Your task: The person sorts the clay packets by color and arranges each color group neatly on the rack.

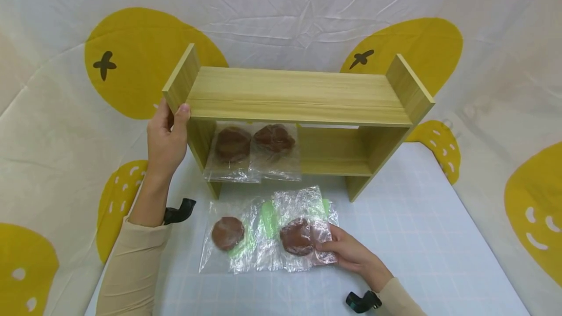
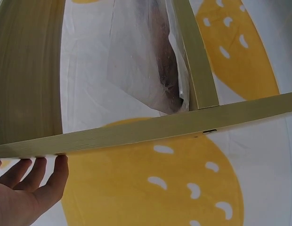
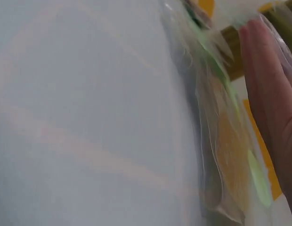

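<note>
My left hand (image 1: 168,140) grips the left side panel of a light wooden shelf (image 1: 298,94), thumb at the front edge. In the left wrist view, fingertips (image 2: 59,165) touch the panel's edge. My right hand (image 1: 351,252) pinches the right side of a clear plastic bag with a brown round disc (image 1: 296,237) inside, above other bags on the table. To its left lies another clear bag with a brown disc (image 1: 228,233). In the right wrist view, the hand (image 3: 273,89) is beside clear plastic; its fingertips are partly hidden.
Two bagged brown pieces, one on the left (image 1: 233,144) and one beside it (image 1: 274,139), stand on the shelf's lower level. Green pieces (image 1: 269,219) show through the bags on the table. A pale checked cloth (image 1: 417,238) covers the table; patterned fabric (image 1: 281,23) hangs behind.
</note>
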Motion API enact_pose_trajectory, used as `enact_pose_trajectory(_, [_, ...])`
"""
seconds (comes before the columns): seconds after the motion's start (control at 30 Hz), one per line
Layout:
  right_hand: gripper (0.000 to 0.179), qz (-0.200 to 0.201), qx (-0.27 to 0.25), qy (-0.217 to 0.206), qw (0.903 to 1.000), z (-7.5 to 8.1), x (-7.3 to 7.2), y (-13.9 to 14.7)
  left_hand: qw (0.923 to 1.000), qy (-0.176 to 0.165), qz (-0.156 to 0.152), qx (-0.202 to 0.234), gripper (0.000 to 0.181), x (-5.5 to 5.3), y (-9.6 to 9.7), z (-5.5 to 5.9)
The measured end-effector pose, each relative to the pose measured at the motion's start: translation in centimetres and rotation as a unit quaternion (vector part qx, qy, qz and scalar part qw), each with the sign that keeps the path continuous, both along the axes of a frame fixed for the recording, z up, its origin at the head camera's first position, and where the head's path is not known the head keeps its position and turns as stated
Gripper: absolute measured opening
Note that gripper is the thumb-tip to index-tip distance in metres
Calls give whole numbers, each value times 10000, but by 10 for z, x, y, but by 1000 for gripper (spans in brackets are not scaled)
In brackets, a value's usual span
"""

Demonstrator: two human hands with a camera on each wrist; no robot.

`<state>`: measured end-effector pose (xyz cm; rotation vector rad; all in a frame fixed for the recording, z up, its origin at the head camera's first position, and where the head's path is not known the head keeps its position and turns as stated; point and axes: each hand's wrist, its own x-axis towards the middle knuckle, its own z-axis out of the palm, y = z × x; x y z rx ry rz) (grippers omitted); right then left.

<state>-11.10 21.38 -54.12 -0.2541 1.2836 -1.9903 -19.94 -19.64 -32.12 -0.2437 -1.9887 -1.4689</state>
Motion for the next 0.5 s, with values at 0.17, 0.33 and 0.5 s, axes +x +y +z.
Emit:
enact_pose_trajectory(0.17, [55,278,-332,315,9986,2,-2,19,10000,-14,43,-21,36,0,0,0])
enact_pose_trajectory(0.33, [57,311,-511,368,9975,9,-2,32,9999,-41,95,-11,36,0,0,0])
enact_pose_trajectory(0.5, [59,359,-806,559,9945,19,1,38,10000,-35,62,39,36,0,0,0])
